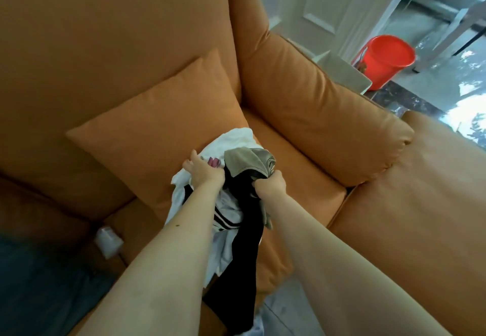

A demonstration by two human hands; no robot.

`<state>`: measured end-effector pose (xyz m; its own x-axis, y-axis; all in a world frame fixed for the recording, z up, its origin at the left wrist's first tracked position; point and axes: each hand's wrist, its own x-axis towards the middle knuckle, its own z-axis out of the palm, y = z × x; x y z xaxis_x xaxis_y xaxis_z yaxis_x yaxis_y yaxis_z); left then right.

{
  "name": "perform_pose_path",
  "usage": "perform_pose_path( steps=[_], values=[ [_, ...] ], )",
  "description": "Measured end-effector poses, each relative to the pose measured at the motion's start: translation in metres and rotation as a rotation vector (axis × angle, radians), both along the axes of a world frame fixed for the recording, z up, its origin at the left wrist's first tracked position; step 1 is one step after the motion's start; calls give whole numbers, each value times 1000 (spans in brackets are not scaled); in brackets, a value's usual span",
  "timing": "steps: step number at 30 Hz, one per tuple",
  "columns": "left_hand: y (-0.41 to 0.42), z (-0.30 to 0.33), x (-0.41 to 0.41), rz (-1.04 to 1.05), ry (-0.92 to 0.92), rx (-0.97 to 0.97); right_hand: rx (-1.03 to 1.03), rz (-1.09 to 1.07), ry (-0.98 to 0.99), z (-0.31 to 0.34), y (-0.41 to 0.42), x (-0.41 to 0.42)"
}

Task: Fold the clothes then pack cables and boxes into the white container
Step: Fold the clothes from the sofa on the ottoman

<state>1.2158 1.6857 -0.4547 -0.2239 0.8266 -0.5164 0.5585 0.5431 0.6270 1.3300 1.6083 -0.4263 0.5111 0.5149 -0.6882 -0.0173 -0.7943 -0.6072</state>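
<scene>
A bundle of clothes hangs between my two hands over the orange sofa seat point(302, 167). It holds a white garment point(234, 141), an olive-grey piece point(247, 162) and a long black piece point(236, 264) that dangles toward the floor. A white part with black stripes point(226, 220) shows between my forearms. My left hand point(203, 171) grips the white garment on the bundle's left side. My right hand point(271, 184) is closed on the black and olive cloth at the right. No cables, boxes or white container can be made out.
An orange cushion point(157, 130) leans on the sofa back just left of the bundle. A small white object point(109, 241) lies on the seat at lower left. A red bucket point(384, 62) stands on the floor behind the armrest point(328, 109), by a window.
</scene>
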Motion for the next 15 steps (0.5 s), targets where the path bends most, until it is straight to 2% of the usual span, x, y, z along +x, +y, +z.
perform_pose_path(
  steps=[4,9,15],
  values=[
    [25,-20,11,71,6,-89,-56,1,3,-20,20,13],
    [26,-31,34,59,128,-191,-77,-51,58,-29,26,37],
    [8,-23,73,23,-8,-220,-88,-88,83,-21,10,62]
  ],
)
